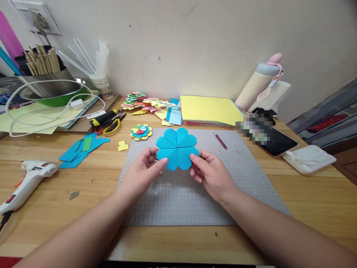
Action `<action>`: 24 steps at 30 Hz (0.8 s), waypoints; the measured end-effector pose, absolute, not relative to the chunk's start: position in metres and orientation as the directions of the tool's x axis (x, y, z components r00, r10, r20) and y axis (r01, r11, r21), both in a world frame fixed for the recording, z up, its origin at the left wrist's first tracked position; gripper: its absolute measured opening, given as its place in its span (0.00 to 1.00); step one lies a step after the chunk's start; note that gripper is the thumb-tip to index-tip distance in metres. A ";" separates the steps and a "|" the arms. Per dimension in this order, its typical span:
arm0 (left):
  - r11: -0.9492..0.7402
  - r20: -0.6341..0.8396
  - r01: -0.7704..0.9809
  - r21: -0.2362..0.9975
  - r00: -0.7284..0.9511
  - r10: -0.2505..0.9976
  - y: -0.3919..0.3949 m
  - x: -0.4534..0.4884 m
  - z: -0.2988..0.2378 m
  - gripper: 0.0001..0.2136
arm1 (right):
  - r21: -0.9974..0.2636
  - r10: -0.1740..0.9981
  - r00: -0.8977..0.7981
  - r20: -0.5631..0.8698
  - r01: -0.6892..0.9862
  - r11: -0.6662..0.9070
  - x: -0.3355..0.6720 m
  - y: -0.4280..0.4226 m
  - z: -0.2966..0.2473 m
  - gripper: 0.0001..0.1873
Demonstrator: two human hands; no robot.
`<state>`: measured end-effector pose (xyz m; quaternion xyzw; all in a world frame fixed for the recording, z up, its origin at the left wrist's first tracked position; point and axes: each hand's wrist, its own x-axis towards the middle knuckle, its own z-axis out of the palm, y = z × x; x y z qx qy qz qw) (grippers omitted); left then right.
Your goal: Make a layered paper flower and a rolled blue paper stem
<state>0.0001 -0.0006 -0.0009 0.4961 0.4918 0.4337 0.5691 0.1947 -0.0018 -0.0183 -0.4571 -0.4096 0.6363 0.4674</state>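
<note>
A blue paper flower (177,147) made of several heart-shaped petals is held just above the grey cutting mat (184,193). My left hand (145,169) pinches its lower left petal between thumb and fingers. On the other side, my right hand (209,171) grips the lower right petal the same way. Both hands are closed on the paper.
A white glue gun (28,182) lies at the left, blue paper scraps (80,149) and scissors (110,124) beyond it. A small multicoloured flower (141,132), a pencil (220,140), a stack of coloured paper (208,109), a phone (276,141), a bottle (259,83) and a white box (308,158) surround the mat.
</note>
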 end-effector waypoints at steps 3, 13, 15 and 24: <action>0.108 -0.108 -0.004 0.994 0.034 0.994 0.004 -0.005 0.001 0.18 | -0.964 0.963 -0.198 -0.185 -0.156 -0.217 0.198 -0.001 -0.020 0.14; 0.199 -0.199 0.000 0.980 0.045 0.979 0.007 -0.010 0.005 0.17 | -0.960 0.955 -0.216 -0.203 -0.150 -0.238 0.195 -0.001 -0.018 0.15; 0.204 -0.203 -0.014 0.979 0.056 0.978 0.006 -0.010 0.005 0.18 | -0.959 0.955 -0.207 -0.212 -0.141 -0.244 0.195 0.000 -0.019 0.14; 0.135 -0.142 0.082 0.987 0.080 0.987 0.006 -0.010 0.006 0.16 | -0.946 0.947 -0.180 -0.267 -0.138 -0.293 0.196 -0.001 -0.017 0.16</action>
